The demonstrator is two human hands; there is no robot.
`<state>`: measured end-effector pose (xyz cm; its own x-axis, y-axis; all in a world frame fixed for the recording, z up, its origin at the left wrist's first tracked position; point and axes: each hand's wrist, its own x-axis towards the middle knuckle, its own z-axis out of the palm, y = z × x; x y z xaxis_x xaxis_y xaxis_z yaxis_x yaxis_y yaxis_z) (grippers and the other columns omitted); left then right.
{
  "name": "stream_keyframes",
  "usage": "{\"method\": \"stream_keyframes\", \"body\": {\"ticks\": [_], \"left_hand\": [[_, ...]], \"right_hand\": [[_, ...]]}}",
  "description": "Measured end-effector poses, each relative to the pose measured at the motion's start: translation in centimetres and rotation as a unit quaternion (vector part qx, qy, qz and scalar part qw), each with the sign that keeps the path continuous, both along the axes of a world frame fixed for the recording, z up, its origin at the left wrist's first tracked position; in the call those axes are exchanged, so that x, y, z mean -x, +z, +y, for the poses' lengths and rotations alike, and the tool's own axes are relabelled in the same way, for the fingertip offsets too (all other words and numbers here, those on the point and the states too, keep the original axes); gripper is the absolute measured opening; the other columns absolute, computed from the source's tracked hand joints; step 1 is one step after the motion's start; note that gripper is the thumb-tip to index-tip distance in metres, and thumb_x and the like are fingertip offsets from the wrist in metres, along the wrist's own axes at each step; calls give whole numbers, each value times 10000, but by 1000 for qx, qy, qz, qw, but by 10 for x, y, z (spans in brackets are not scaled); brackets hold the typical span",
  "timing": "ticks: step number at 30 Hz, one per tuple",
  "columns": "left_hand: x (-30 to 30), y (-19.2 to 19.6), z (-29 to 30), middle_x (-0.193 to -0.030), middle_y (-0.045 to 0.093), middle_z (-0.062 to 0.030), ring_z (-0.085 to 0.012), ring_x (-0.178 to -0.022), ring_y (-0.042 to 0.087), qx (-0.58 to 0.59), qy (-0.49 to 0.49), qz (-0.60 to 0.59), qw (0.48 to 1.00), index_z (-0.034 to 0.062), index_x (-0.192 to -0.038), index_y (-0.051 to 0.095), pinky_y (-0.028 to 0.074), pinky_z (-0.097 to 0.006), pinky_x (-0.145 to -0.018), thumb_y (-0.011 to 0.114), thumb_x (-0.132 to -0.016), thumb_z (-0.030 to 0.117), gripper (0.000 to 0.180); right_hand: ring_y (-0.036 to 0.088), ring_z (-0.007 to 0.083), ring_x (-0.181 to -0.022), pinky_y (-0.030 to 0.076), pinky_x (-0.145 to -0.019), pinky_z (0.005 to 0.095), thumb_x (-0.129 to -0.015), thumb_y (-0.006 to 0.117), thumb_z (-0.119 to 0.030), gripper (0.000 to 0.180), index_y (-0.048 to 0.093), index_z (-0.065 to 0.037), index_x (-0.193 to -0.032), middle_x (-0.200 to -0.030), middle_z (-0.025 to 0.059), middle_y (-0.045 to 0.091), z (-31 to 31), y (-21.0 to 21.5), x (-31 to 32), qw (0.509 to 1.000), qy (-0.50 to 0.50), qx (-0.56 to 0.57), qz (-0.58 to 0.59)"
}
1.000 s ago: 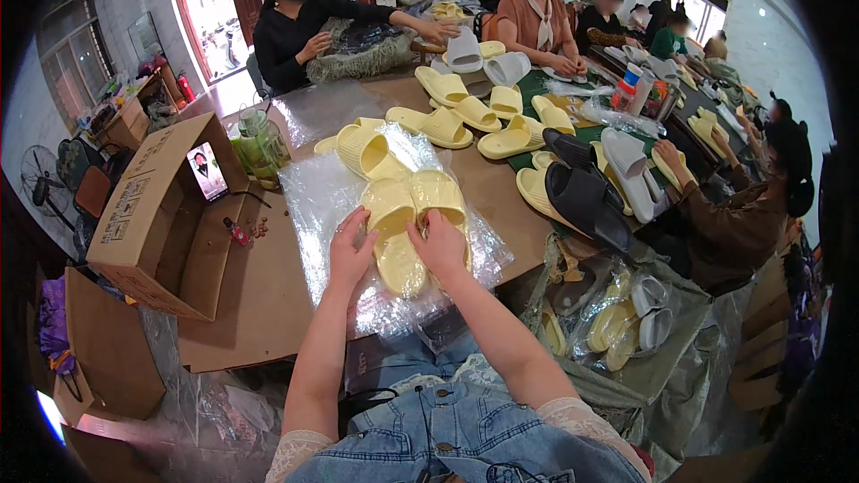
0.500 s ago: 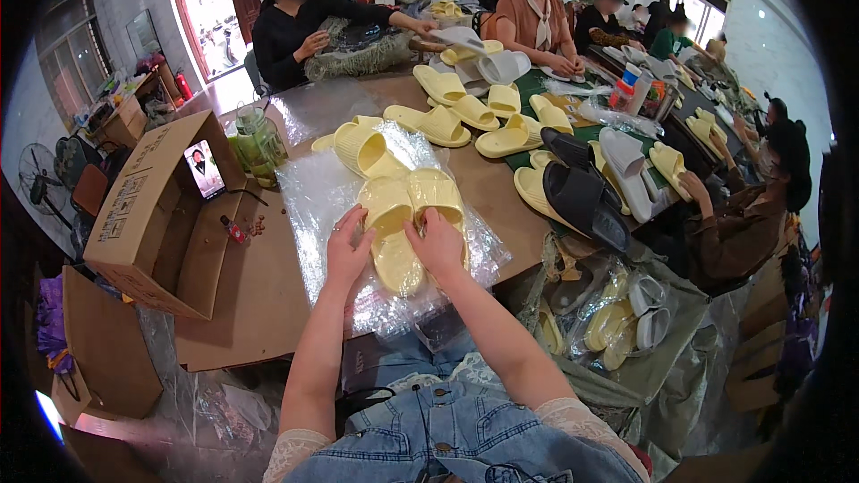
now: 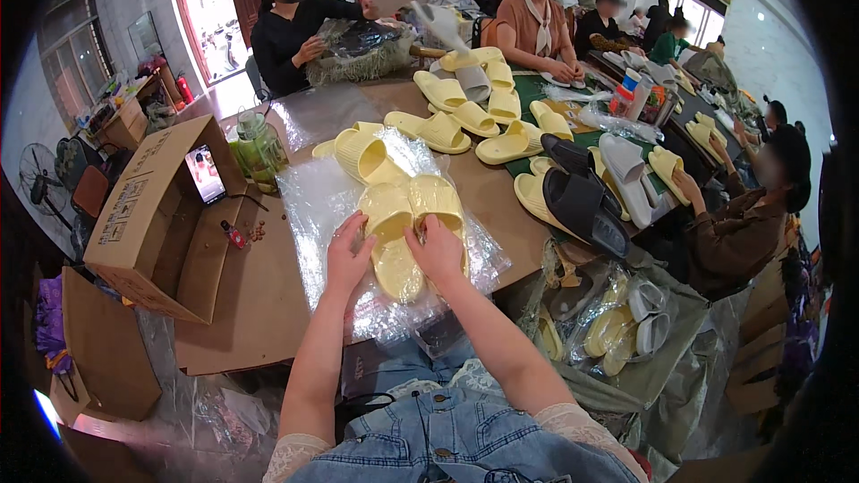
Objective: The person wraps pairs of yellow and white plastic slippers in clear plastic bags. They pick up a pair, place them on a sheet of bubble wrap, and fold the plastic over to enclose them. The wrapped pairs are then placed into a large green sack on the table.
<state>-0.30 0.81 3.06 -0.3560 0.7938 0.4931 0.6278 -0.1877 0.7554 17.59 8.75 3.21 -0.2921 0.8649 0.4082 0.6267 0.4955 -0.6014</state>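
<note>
Fingers (image 3: 356, 234) atop yellow slippers (image 3: 410, 215)

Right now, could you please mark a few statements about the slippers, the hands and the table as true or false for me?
1. Both hands rest on a pair of yellow slippers. True: the left hand and the right hand press on them.
2. The slippers lie on bare wood. False: they lie on clear plastic bags.
3. An open cardboard box stands to the person's left. True.
4. The black slippers lie between the hands. False: they lie to the right, near the table's edge.
5. A phone leans inside the box with its screen lit. True.
</note>
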Motion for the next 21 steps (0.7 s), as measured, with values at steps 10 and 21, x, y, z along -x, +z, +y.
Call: {"method": "stream_keyframes", "body": {"ticks": [10, 21], "left_hand": [[1, -3, 1, -1344, 594, -160, -319, -1231, 568, -14, 8, 17, 1000, 51, -1242, 629, 442, -380, -1046, 710, -832, 132, 426], [1, -2, 0, -1352, 589, -160, -311, -1259, 553, -11, 5, 13, 1000, 50, -1245, 627, 426, -384, -1068, 701, -835, 94, 419]], "right_hand": [[655, 385, -782, 512, -695, 490, -915, 610, -440, 408, 557, -39, -974, -891, 180, 652, -1, 1, 0, 1000, 2, -3, 1], [654, 375, -777, 515, -687, 486, -917, 611, -427, 387, 557, -46, -956, -884, 176, 650, -4, 3, 0, 1000, -2, -1, 11]]}}
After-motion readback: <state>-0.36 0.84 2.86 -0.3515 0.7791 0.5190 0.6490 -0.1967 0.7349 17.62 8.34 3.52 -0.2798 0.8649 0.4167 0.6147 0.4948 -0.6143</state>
